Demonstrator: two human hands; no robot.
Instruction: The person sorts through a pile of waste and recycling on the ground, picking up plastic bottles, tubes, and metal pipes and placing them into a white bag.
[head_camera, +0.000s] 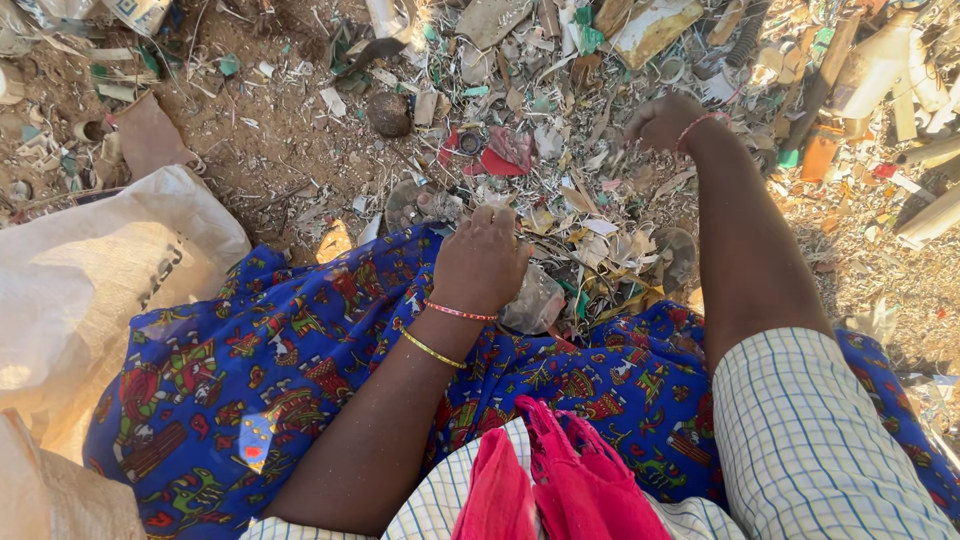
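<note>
Red cloth (560, 480) | blue fabric (300, 350) | hands: left (482, 262), right (660, 120) in scrap litter (590, 230)

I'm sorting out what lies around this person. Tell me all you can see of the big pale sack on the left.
The sack is off-white and looks like woven plastic, crumpled and slack, with dark print on its side. It lies on the dusty ground at the left edge, sunlit on top. Its right edge meets the blue patterned cloth. Neither the left hand nor the right hand touches it. Its contents are hidden.
</note>
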